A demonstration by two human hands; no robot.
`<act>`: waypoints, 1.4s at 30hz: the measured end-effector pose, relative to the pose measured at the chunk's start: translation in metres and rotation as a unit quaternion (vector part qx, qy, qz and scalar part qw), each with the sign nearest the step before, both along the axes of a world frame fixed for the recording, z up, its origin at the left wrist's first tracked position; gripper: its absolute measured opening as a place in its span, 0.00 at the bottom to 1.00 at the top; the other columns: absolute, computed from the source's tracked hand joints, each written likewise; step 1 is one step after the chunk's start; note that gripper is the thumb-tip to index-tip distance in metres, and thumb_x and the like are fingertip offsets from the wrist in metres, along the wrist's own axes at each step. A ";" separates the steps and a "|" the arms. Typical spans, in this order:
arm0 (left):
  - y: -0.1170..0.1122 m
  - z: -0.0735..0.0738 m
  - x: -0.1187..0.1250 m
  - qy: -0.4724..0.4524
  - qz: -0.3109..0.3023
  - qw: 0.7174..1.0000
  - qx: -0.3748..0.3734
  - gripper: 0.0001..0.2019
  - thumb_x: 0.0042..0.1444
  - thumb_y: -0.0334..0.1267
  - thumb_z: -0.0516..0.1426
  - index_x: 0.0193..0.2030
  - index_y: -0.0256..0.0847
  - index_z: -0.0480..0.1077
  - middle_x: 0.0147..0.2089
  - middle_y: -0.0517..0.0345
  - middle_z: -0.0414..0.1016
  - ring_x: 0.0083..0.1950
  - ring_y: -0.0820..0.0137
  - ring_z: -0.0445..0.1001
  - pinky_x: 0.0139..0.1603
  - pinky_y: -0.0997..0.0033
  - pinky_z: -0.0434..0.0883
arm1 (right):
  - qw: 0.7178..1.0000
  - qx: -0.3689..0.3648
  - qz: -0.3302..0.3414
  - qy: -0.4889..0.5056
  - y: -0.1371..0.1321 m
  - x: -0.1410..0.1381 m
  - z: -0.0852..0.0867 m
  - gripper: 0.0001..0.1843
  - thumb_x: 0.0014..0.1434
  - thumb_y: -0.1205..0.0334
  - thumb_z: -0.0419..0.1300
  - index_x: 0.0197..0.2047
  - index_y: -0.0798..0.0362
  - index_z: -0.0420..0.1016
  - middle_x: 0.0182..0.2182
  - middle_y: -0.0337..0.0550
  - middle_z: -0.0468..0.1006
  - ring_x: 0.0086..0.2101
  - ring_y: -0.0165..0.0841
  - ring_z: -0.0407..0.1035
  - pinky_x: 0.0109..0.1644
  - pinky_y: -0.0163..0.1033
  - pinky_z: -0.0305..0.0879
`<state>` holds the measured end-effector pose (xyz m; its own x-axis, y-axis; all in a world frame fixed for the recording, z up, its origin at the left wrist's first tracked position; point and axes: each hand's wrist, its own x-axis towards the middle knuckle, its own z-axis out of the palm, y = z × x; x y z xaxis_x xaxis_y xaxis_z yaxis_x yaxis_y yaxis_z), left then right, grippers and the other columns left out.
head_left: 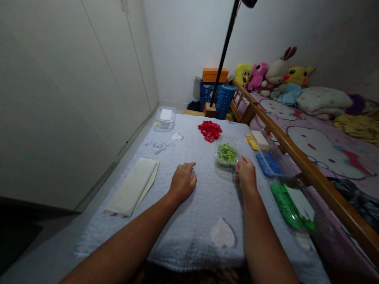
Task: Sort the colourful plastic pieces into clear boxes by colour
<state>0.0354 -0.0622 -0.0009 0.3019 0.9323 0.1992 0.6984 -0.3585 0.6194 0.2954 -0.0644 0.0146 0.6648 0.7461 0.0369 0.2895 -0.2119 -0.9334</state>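
Observation:
My right hand point(246, 172) grips the near right edge of a clear plastic container point(221, 161), which holds a heap of light green small pieces point(227, 153). The container is at or just above the cloth; I cannot tell which. My left hand point(182, 181) rests on the cloth left of the container, holding nothing, with thumb and forefinger apart. Beyond the container lies a loose pile of red pieces point(210, 130). A folded cream sheet point(133, 186) lies left of my left hand.
A pale blue cloth point(204, 221) covers the table. Along its right side stand clear boxes with blue pieces point(269, 164), yellow pieces point(252, 142) and green pieces point(288, 205). Another clear box point(165, 119) sits far left. A wooden bed rail point(284, 148) runs along the right; a lamp pole point(224, 55) rises behind.

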 end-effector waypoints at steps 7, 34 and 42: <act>-0.004 0.009 0.004 0.194 -0.042 0.980 0.004 0.17 0.64 0.37 0.53 0.59 0.43 0.71 0.60 0.45 0.72 0.58 0.53 0.68 0.57 0.53 0.66 | 0.937 0.040 0.011 -0.347 -0.004 0.000 0.007 0.23 0.60 0.53 0.60 0.54 0.58 0.76 0.44 0.55 0.76 0.46 0.46 0.69 0.54 0.49 0.64; 0.110 -0.006 0.038 0.098 0.133 0.986 0.000 0.15 0.63 0.36 0.54 0.53 0.40 0.76 0.53 0.46 0.76 0.57 0.58 0.73 0.58 0.63 0.68 | 0.853 -0.056 0.060 -0.515 0.059 0.014 0.015 0.12 0.61 0.63 0.60 0.46 0.53 0.83 0.47 0.55 0.76 0.48 0.46 0.66 0.53 0.48 0.63; 0.119 -0.009 0.030 0.084 0.111 0.990 -0.012 0.14 0.65 0.35 0.53 0.54 0.40 0.75 0.50 0.49 0.78 0.51 0.63 0.75 0.52 0.67 0.69 | 0.855 -0.085 0.086 -0.504 0.080 0.017 0.006 0.11 0.66 0.61 0.57 0.44 0.52 0.81 0.44 0.51 0.76 0.46 0.42 0.69 0.50 0.43 0.66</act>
